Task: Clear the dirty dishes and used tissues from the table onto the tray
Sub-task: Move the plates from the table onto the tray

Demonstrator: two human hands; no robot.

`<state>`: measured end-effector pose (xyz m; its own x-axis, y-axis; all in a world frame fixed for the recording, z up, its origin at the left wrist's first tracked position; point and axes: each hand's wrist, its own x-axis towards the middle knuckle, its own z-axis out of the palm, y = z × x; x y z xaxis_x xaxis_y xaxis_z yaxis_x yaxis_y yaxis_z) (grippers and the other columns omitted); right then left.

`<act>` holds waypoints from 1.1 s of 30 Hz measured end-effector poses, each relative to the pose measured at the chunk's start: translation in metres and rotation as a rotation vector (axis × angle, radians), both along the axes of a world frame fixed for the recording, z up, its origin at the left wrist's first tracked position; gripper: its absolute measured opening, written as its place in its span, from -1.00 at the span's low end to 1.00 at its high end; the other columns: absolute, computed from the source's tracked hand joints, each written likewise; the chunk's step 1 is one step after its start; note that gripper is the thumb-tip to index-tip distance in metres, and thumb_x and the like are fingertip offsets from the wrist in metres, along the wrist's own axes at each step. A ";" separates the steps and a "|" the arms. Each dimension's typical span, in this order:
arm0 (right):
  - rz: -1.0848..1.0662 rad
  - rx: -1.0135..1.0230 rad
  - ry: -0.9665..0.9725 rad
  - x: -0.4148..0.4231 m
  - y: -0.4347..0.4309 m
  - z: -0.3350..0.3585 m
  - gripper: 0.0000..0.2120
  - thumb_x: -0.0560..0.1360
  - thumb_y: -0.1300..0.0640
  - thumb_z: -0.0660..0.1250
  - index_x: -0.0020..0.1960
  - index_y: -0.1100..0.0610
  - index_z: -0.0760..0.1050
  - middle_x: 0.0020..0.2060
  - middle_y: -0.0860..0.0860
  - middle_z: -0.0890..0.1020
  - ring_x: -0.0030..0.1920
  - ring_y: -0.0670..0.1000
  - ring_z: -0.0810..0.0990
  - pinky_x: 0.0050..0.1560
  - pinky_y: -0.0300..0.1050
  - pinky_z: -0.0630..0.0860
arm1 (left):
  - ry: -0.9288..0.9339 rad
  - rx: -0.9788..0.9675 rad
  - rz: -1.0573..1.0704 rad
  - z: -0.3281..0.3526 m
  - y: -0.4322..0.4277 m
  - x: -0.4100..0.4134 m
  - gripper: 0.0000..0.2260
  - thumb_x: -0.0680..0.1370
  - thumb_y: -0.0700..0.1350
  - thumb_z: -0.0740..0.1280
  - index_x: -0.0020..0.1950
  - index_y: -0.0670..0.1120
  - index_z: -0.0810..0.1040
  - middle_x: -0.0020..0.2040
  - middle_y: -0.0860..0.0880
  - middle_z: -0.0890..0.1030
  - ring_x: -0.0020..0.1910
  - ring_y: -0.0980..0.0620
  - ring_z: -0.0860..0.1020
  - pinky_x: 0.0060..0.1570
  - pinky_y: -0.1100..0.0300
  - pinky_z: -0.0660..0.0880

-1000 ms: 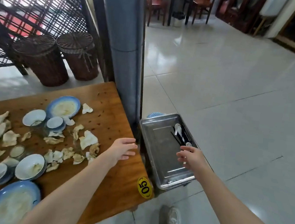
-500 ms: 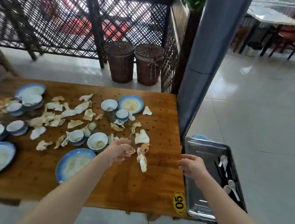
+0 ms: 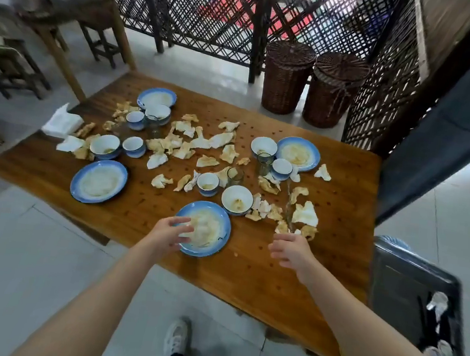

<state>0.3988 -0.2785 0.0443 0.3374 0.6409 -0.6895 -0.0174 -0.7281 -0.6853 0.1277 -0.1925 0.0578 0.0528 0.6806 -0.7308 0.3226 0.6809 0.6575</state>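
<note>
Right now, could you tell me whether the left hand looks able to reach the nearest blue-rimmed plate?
Likely yes: the left hand is at the near-left edge of the nearest blue-rimmed plate, its fingers spread, and nothing lies between them.

You had a wooden table [image 3: 260, 283] dotted with small holes. The near plate [image 3: 210, 233], blue-rimmed and smeared, lay by its front edge. Just behind that plate sat a white bowl [image 3: 237, 200] and a small cup [image 3: 207, 183], with a glass [image 3: 234, 175] behind them. Well left of it lay a second plate [image 3: 98, 181]. Crumpled tissues [image 3: 306, 213] littered the wood to its right and behind it. A white napkin stack [image 3: 61, 124] sat far behind-left.
</note>
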 end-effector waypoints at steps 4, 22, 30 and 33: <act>0.011 -0.037 -0.007 -0.033 0.026 -0.015 -0.86 0.57 0.22 0.25 0.09 0.07 0.49 -0.13 0.01 0.64 -0.14 -0.03 0.62 -0.17 -0.13 0.47 | 0.004 -0.014 0.007 -0.019 0.020 -0.028 -0.68 0.52 -0.15 0.42 0.27 -0.07 0.53 0.19 -0.12 0.56 0.09 -0.07 0.58 0.23 -0.03 0.49; -0.176 -0.210 -0.109 -0.129 0.071 -0.075 -0.57 0.48 0.25 0.38 0.31 0.14 0.37 -0.03 0.04 0.53 -0.13 0.02 0.57 -0.27 -0.15 0.51 | 0.126 -0.056 -0.397 -0.066 0.111 -0.063 -0.61 0.59 -0.16 0.31 0.42 -0.04 0.38 0.28 -0.07 0.52 0.12 -0.01 0.55 0.04 0.15 0.51; -0.149 -0.210 -0.090 -0.130 0.069 -0.081 -0.50 0.49 0.27 0.37 0.38 0.14 0.32 0.02 0.05 0.52 -0.15 0.02 0.62 -0.27 -0.16 0.54 | 0.135 -0.120 -0.407 -0.079 0.115 -0.053 -0.63 0.57 -0.16 0.34 0.37 -0.07 0.41 0.14 -0.05 0.54 0.04 0.00 0.57 -0.03 0.15 0.53; -0.142 -0.201 -0.057 -0.127 0.067 -0.083 -0.52 0.49 0.29 0.35 0.37 0.14 0.32 0.02 0.09 0.55 -0.15 0.03 0.63 -0.27 -0.16 0.55 | 0.157 -0.119 -0.390 -0.077 0.111 -0.050 -0.62 0.56 -0.23 0.34 0.37 -0.07 0.41 0.06 -0.04 0.53 -0.01 0.03 0.56 -0.17 0.25 0.52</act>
